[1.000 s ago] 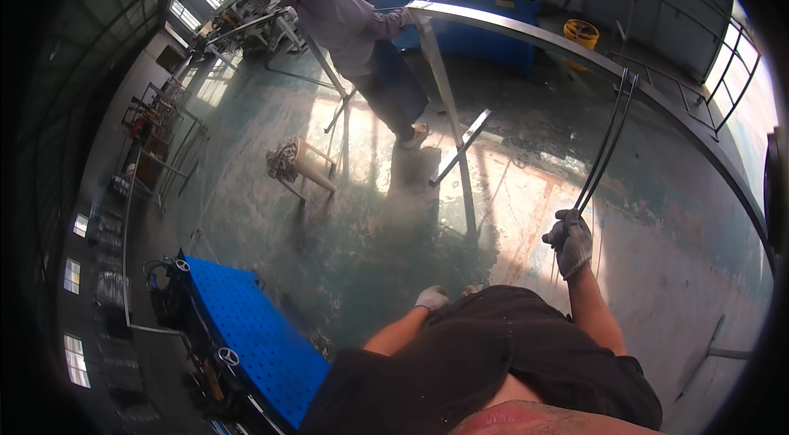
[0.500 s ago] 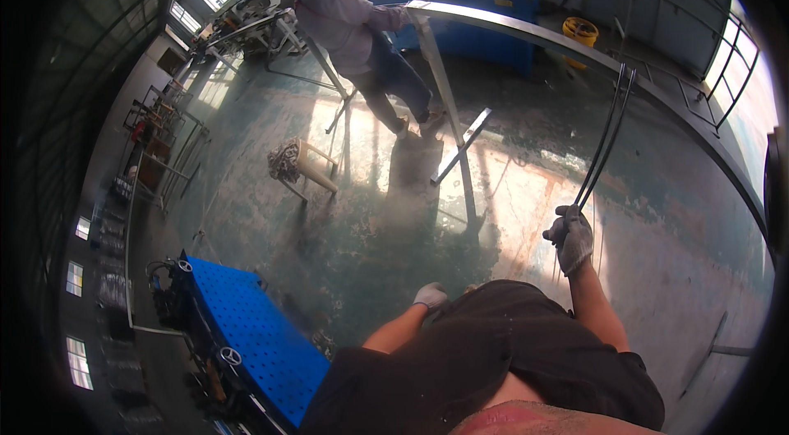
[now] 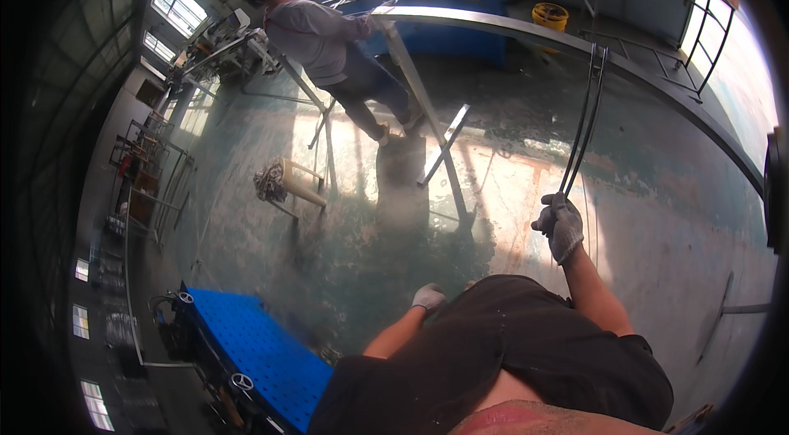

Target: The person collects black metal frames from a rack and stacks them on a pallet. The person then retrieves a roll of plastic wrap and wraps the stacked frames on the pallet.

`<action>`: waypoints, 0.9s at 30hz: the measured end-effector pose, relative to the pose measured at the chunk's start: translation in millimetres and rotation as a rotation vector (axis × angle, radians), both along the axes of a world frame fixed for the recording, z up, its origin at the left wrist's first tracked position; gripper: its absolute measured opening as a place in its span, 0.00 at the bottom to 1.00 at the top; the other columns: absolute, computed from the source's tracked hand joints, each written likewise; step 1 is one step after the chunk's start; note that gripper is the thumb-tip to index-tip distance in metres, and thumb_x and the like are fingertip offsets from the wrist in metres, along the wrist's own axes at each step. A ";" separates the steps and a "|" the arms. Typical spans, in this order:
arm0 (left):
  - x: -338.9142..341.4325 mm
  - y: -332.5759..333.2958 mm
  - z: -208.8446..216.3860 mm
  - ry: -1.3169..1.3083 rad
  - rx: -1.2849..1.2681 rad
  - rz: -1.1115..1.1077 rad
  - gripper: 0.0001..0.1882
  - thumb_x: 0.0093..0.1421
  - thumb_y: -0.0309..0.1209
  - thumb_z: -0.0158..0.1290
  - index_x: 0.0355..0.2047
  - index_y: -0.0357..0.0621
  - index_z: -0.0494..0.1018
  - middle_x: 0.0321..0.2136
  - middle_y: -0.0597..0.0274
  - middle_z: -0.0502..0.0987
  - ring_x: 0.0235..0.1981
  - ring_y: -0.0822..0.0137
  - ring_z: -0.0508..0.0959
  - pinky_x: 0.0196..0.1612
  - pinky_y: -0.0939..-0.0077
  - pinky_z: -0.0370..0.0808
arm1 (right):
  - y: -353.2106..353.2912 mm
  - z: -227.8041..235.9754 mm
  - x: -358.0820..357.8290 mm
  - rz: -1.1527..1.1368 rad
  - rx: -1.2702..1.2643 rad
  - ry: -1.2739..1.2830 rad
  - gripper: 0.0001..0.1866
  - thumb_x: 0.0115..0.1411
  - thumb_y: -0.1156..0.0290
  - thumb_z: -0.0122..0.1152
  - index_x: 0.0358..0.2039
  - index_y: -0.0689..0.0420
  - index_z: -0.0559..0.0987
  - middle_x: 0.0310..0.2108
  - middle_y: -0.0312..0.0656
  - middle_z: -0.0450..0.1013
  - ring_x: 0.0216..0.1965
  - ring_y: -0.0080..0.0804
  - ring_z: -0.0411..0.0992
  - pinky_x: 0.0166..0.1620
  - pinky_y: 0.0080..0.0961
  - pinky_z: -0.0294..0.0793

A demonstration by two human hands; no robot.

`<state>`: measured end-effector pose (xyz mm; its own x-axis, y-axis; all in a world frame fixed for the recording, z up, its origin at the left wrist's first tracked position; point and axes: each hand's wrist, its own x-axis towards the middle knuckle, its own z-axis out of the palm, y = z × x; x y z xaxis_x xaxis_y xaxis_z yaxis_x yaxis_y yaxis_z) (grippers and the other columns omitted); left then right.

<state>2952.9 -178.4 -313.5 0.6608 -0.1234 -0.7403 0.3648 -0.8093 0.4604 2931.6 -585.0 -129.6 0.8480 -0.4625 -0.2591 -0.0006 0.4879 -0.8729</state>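
My right hand (image 3: pixel 560 225), in a grey work glove, is closed around the near end of a pair of thin dark metal rods (image 3: pixel 582 124) that slant up and away to the long steel beam (image 3: pixel 526 31). My left hand (image 3: pixel 428 297), also gloved, hangs low beside my dark shirt, its fingers loosely curled with nothing in them. The beam rests on a slanted metal stand (image 3: pixel 427 119).
Another person (image 3: pixel 329 45) in a grey top stands at the beam's far end. A blue perforated welding table (image 3: pixel 246 349) is at lower left. A small wooden stool (image 3: pixel 288 182) stands on the green floor. A blue machine (image 3: pixel 452 28) and yellow bucket (image 3: pixel 549 16) sit behind.
The other person has stepped slightly along the beam. My hands keep nearly the same positions.
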 end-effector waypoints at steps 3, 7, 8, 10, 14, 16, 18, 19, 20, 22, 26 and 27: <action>1.2 -6.0 11.9 -0.019 0.005 -0.007 0.27 0.52 0.31 0.63 0.55 0.39 0.84 0.53 0.43 0.86 0.58 0.47 0.84 0.63 0.61 0.78 | 0.5 0.6 -0.6 -0.010 0.007 0.008 0.29 0.80 0.43 0.54 0.49 0.62 0.76 0.22 0.34 0.69 0.23 0.26 0.70 0.38 0.37 0.83; 3.3 -3.9 7.5 -0.024 -0.019 -0.011 0.28 0.53 0.31 0.62 0.55 0.39 0.84 0.53 0.43 0.86 0.59 0.48 0.84 0.64 0.62 0.78 | 1.3 2.2 0.5 0.003 0.016 0.002 0.28 0.79 0.43 0.55 0.49 0.62 0.77 0.22 0.34 0.70 0.23 0.26 0.70 0.38 0.36 0.83; 4.1 -4.7 7.2 -0.025 -0.018 -0.021 0.28 0.53 0.32 0.62 0.55 0.39 0.84 0.54 0.43 0.86 0.59 0.48 0.84 0.64 0.62 0.78 | 0.7 1.8 0.5 0.004 0.016 -0.002 0.28 0.79 0.43 0.55 0.49 0.62 0.77 0.22 0.34 0.70 0.23 0.26 0.70 0.38 0.36 0.83; 5.1 -5.2 6.0 -0.026 -0.016 -0.038 0.28 0.53 0.32 0.63 0.56 0.38 0.83 0.54 0.44 0.86 0.59 0.48 0.84 0.64 0.62 0.78 | 0.1 1.6 0.1 0.008 0.019 -0.001 0.29 0.79 0.43 0.55 0.48 0.62 0.77 0.23 0.35 0.71 0.23 0.27 0.70 0.38 0.36 0.83; 6.0 -3.9 1.0 -0.026 -0.018 -0.031 0.27 0.53 0.32 0.62 0.55 0.38 0.84 0.53 0.43 0.86 0.58 0.47 0.84 0.64 0.62 0.78 | 0.9 2.8 1.3 0.004 0.021 -0.003 0.28 0.79 0.43 0.55 0.48 0.61 0.77 0.23 0.35 0.71 0.23 0.28 0.72 0.36 0.34 0.81; 6.9 -2.9 -2.8 -0.030 -0.025 -0.040 0.27 0.53 0.33 0.62 0.54 0.38 0.84 0.52 0.43 0.86 0.58 0.47 0.84 0.63 0.61 0.78 | 0.0 -1.1 2.3 0.020 0.010 -0.007 0.28 0.79 0.43 0.54 0.48 0.61 0.77 0.23 0.36 0.72 0.23 0.29 0.73 0.35 0.33 0.80; 6.9 -1.5 -7.0 -0.049 -0.013 -0.062 0.26 0.53 0.33 0.62 0.54 0.38 0.84 0.52 0.43 0.86 0.58 0.47 0.85 0.63 0.61 0.79 | -0.7 -4.0 2.5 0.029 0.008 -0.011 0.28 0.79 0.43 0.54 0.48 0.61 0.78 0.23 0.36 0.73 0.23 0.30 0.74 0.33 0.31 0.78; 7.7 -2.8 -6.7 -0.057 -0.008 -0.074 0.26 0.53 0.33 0.62 0.54 0.39 0.84 0.52 0.43 0.86 0.57 0.47 0.85 0.62 0.61 0.79 | -0.2 -3.8 2.5 0.029 0.011 -0.011 0.28 0.79 0.43 0.54 0.48 0.61 0.78 0.23 0.36 0.73 0.23 0.30 0.74 0.33 0.31 0.77; 8.8 -4.1 -6.3 -0.051 -0.011 -0.073 0.26 0.53 0.33 0.62 0.54 0.39 0.84 0.52 0.43 0.87 0.57 0.47 0.85 0.62 0.60 0.79 | -0.3 -3.6 2.7 0.029 0.015 -0.011 0.28 0.79 0.43 0.54 0.48 0.61 0.78 0.22 0.36 0.73 0.24 0.31 0.75 0.32 0.30 0.76; 9.5 -5.9 -4.5 -0.038 -0.016 -0.071 0.26 0.53 0.33 0.62 0.54 0.39 0.85 0.52 0.43 0.87 0.57 0.46 0.85 0.61 0.60 0.79 | -1.1 -5.1 3.4 0.032 0.012 -0.008 0.28 0.79 0.43 0.53 0.49 0.61 0.78 0.22 0.36 0.73 0.24 0.31 0.75 0.33 0.30 0.76; 9.8 -6.9 -5.0 -0.049 -0.021 -0.073 0.25 0.52 0.32 0.61 0.52 0.39 0.85 0.51 0.43 0.87 0.56 0.45 0.85 0.61 0.60 0.79 | 1.8 -1.4 6.1 0.015 0.013 0.028 0.28 0.80 0.43 0.53 0.47 0.61 0.78 0.20 0.34 0.69 0.20 0.26 0.68 0.35 0.34 0.81; 11.0 -6.2 -6.5 -0.041 -0.027 -0.075 0.25 0.52 0.32 0.61 0.51 0.39 0.86 0.51 0.43 0.87 0.56 0.44 0.85 0.61 0.59 0.79 | 2.2 0.9 6.3 0.019 0.005 0.021 0.29 0.79 0.42 0.53 0.47 0.61 0.78 0.20 0.34 0.69 0.20 0.26 0.68 0.35 0.34 0.81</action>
